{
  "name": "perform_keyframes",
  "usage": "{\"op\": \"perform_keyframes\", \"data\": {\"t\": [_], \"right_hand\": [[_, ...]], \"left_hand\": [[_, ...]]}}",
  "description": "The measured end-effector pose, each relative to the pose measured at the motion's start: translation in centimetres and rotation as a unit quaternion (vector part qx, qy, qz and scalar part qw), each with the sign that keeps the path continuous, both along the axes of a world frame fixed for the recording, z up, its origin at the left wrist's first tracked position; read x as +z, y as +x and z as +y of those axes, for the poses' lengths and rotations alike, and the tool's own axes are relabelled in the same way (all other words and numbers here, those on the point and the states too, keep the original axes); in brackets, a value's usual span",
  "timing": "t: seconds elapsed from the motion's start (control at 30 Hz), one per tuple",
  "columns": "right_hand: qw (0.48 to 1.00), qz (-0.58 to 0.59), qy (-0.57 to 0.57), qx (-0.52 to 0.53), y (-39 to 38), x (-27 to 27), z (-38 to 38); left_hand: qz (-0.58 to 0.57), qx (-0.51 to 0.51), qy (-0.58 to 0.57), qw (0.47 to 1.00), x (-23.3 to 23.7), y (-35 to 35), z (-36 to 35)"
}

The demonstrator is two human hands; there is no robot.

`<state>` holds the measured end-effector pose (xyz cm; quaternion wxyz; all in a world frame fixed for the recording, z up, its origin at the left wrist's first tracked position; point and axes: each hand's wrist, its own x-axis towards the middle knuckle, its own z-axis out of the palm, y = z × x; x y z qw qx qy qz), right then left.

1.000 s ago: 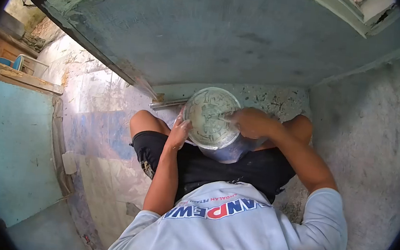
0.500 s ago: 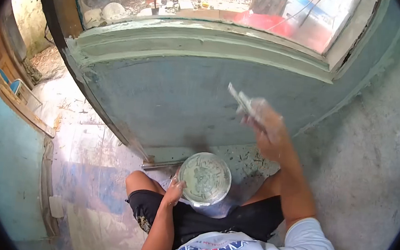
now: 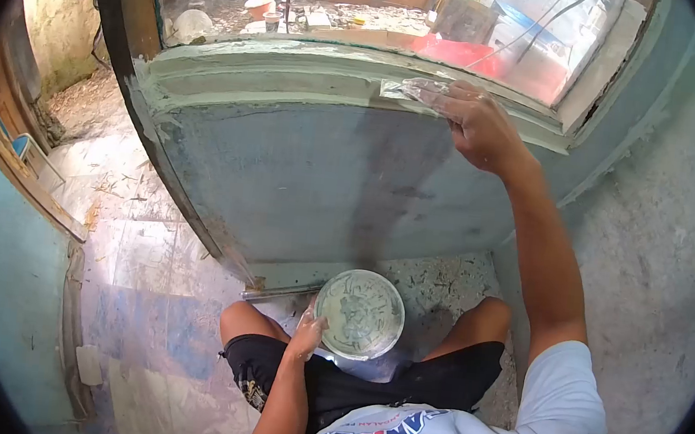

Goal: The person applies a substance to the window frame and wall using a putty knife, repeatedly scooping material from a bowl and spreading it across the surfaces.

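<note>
My right hand (image 3: 483, 128) is raised to the window ledge (image 3: 268, 84), fingers closed around a putty knife (image 3: 392, 89) smeared with pale filler. Its flat blade lies at the moulding just under the glass. Between my legs stands a round bucket (image 3: 400, 329), with pale green-grey putty (image 3: 358, 312) streaked over its inside. My left hand (image 3: 308, 333) grips the bucket's left rim, thumb over the edge. White filler coats the fingers of both hands.
Below the ledge is a blue-grey wall panel (image 3: 302, 171), meeting a grey wall (image 3: 635, 270) at the right. A metal bar (image 3: 280, 292) lies at the panel's foot, left of the bucket. Debris litters the floor (image 3: 454, 282). A doorway opens at left.
My right hand has moved up from in front of the panel, bringing the putty knife to the window ledge. My left hand still holds the bucket.
</note>
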<state>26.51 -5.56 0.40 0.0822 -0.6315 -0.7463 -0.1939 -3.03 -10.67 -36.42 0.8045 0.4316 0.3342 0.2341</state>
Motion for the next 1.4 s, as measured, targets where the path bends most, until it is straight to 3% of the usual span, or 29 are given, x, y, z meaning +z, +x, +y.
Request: {"op": "perform_keyframes", "data": {"t": [0.1,0.43,0.5,0.63,0.7,0.83,0.9,1.03,1.3,1.4], "right_hand": [[0.998,0.024,0.014,0.055,0.1,0.1,0.8],[0.997,-0.025,0.027,0.062,-0.6,0.3,1.9],[0.997,-0.067,-0.002,-0.030,-1.4,0.6,1.4],[0.992,-0.111,0.026,-0.044,-2.3,0.6,0.1],[0.980,-0.150,0.038,-0.122,-3.6,0.5,-1.0],[0.973,-0.124,0.054,-0.187,-4.1,0.3,-2.7],[0.992,0.021,0.104,-0.068,-3.8,0.2,-2.8],[0.985,0.099,0.122,-0.063,-4.3,-2.0,-1.7],[0.973,-0.119,0.196,-0.022,-1.5,-4.5,0.8],[0.976,-0.117,0.184,-0.027,-1.8,-4.2,0.8]], "left_hand": [[0.013,-0.001,-0.001,1.000,0.1,-0.1,0.0],[0.013,-0.004,-0.008,1.000,-0.3,0.0,0.1],[0.013,-0.006,-0.002,1.000,-0.7,0.1,0.1],[0.006,-0.011,-0.016,1.000,-0.2,0.0,0.2],[0.001,-0.014,-0.022,1.000,-0.3,0.1,0.2],[-0.004,-0.005,-0.011,1.000,-0.5,0.2,0.3],[-0.004,0.004,-0.008,1.000,-0.8,0.2,0.2],[0.011,-0.009,0.001,1.000,-1.7,0.3,0.5],[0.050,-0.022,0.005,0.999,-1.3,0.2,0.4],[0.036,-0.021,-0.003,0.999,-1.4,0.3,0.4]]}}
